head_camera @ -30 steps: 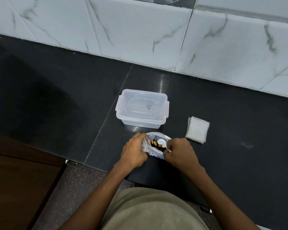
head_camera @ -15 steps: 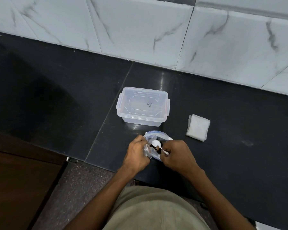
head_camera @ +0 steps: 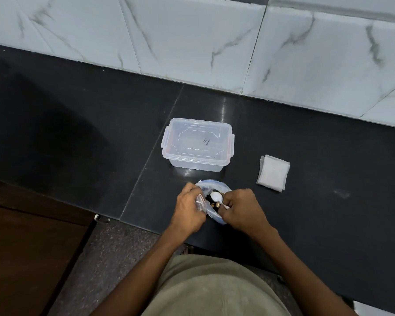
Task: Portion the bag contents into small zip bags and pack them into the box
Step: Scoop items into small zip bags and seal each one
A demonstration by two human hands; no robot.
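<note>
A clear plastic bag [head_camera: 214, 187] with dark and yellowish contents stands open on the black counter near its front edge. My left hand [head_camera: 188, 207] grips the bag's left rim together with a small clear zip bag [head_camera: 201, 201]. My right hand [head_camera: 242, 209] pinches the handle of a white plastic spoon [head_camera: 215, 196], whose bowl sits inside the bag's mouth. Behind the bag stands a clear lidded box [head_camera: 197, 144] with its clip lid on. A stack of small zip bags [head_camera: 273, 175] lies to the right.
The black counter [head_camera: 328, 156] runs back to a white marble-tiled wall [head_camera: 214, 42]. Its front edge drops to a speckled floor [head_camera: 114, 247], with a brown wooden surface [head_camera: 32, 247] at the lower left.
The view shifted slightly. My hands stayed at the bag; the spoon's bowl has moved a little within the bag's mouth.
</note>
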